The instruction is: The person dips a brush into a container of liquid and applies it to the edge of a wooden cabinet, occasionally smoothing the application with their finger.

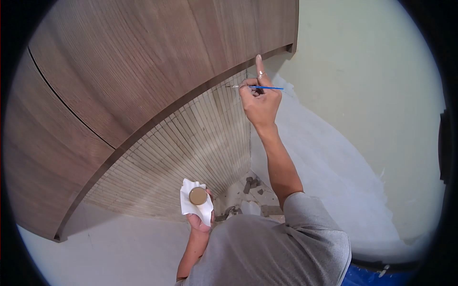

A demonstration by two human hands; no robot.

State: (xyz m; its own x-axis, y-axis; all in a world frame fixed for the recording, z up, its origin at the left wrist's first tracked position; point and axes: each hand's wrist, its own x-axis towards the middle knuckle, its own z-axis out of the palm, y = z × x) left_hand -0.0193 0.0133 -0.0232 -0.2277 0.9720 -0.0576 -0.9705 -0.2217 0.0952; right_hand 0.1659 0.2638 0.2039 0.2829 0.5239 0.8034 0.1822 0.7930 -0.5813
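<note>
My right hand is raised and grips a thin blue-handled brush, index finger pointing up. The brush tip touches the slatted panel just under the lower edge of the brown wood cabinet. My left hand is held low near my chest. It holds a crumpled white cloth and a small round container of brown paint.
Bits of rubble and wood scraps lie on the floor at the foot of the slatted panel. A white covering spreads over the floor to the right. A pale wall rises at the right, and a blue object shows at the bottom.
</note>
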